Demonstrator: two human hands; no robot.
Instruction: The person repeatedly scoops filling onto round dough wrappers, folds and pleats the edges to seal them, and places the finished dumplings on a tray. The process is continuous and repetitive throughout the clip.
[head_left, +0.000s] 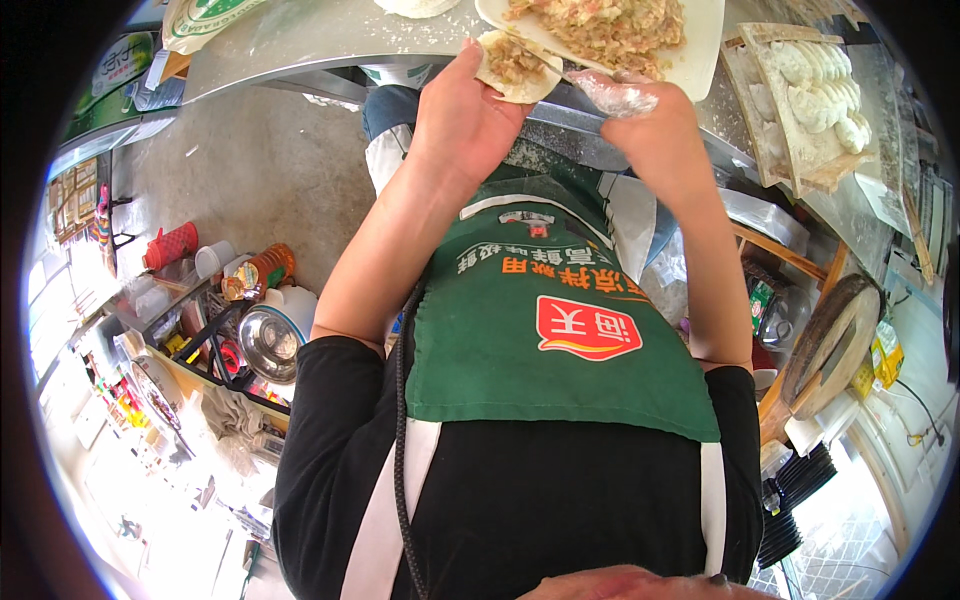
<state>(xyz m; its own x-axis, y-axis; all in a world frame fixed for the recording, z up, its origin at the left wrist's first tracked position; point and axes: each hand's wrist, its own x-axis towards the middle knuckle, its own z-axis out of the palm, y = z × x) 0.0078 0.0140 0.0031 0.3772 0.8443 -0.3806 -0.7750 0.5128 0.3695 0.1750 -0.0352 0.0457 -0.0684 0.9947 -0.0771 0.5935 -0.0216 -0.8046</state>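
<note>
My left hand (465, 116) cups a round dough wrapper (521, 91) at the near edge of the metal table. Chopped filling (514, 61) lies on the middle of the wrapper. In my right hand (664, 135) is a thin metal spreading tool (553, 64), its blade reaching over the wrapper. Around the grip, a flour-whitened part (622, 96) shows between my fingers; what it is made of is unclear. Just beyond both hands stands a white tray (709, 52) heaped with the same chopped filling. Pale round dough (417, 6) sits farther off, cut by the picture's top edge.
Shaped dumplings (814, 90) line a floured wooden board (772, 112) at right, resting on another board. A printed plastic bag (206, 22) is on the table's left. Below the right side leans a round wooden block (832, 349). Cluttered shelves (217, 352) stand at left.
</note>
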